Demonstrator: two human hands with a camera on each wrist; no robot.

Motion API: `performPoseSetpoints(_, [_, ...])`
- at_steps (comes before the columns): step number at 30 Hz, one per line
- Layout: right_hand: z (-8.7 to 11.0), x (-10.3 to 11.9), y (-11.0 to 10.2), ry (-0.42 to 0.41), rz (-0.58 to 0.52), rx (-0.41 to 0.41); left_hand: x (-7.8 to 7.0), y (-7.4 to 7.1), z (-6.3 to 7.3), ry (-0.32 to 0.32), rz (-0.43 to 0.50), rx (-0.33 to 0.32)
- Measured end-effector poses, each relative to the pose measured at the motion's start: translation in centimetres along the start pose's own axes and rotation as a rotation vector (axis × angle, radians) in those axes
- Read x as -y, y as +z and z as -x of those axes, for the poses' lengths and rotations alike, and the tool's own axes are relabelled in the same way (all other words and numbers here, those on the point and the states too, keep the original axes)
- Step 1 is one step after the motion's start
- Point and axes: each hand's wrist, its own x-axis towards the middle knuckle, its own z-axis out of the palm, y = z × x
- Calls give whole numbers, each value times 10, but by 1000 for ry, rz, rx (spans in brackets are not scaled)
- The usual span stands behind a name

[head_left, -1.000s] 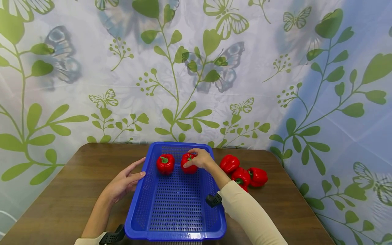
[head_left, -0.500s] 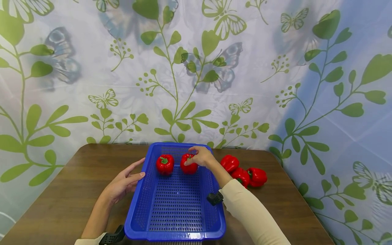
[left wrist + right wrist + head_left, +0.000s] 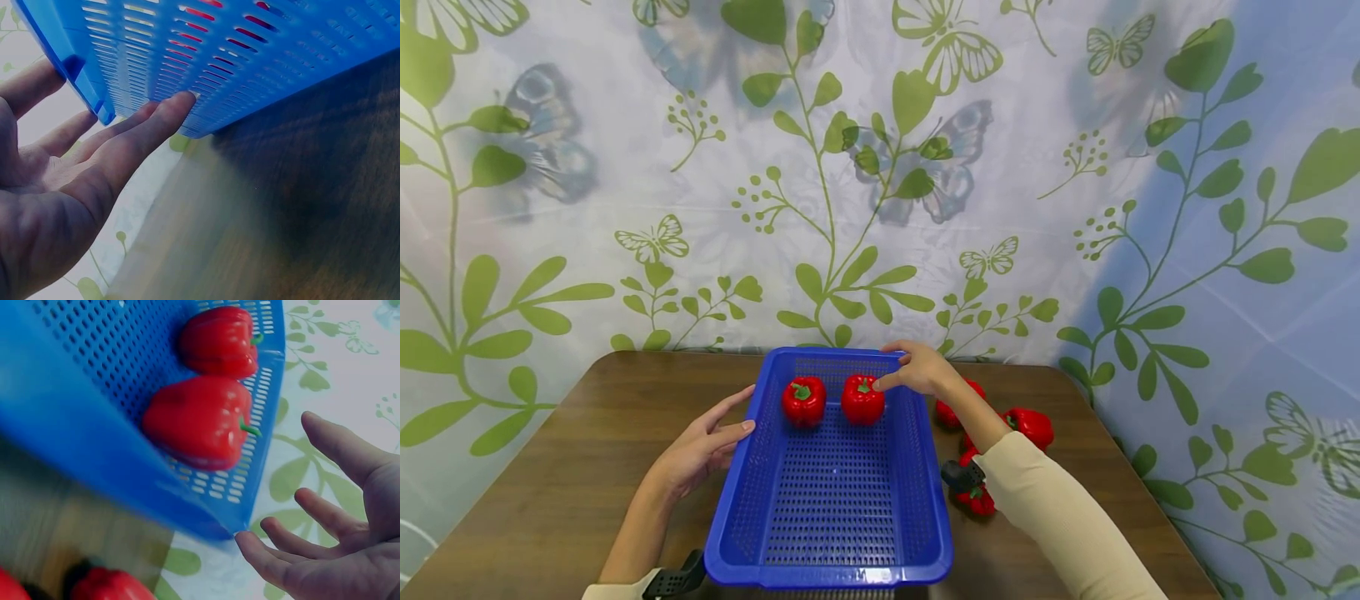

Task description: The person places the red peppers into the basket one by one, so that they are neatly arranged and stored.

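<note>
Two red bell peppers stand upright at the far end of a blue perforated basket point(image 3: 831, 508), stems up: a left bell pepper point(image 3: 804, 402) and a right bell pepper point(image 3: 862, 405). My right hand point(image 3: 921, 368) hovers above the basket's far right corner with fingers spread, holding nothing. In the right wrist view a gap separates those fingers point(image 3: 334, 515) from the right pepper's green stem point(image 3: 250, 427). My left hand point(image 3: 700, 450) rests its extended fingers and thumb against the basket's left side. The left wrist view has the thumb tip point(image 3: 181, 103) at the slotted wall.
Right of the basket, several more red bell peppers point(image 3: 1032, 427) lie on the brown wooden table point(image 3: 550, 500), partly hidden by my right forearm. One pepper point(image 3: 976, 503) is close to the basket's right side. Behind the table hangs a leaf-and-butterfly patterned cloth point(image 3: 715, 192).
My right hand has let go of the right pepper and moved up and to the right. That pepper stays in place. My left hand has not moved.
</note>
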Motion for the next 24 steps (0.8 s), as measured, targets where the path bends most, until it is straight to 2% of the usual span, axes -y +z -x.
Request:
performPoseSetpoints(12, [19, -17, -37, -11, 51, -12, -2, -3, -1, -8, 8, 0])
performPoseSetpoints(17, [31, -31, -48, 17, 27, -11, -2, -4, -2, -9, 9, 7])
performPoseSetpoints(24, [45, -54, -63, 27, 100, -28, -2, -5, -5, -15, 10, 13])
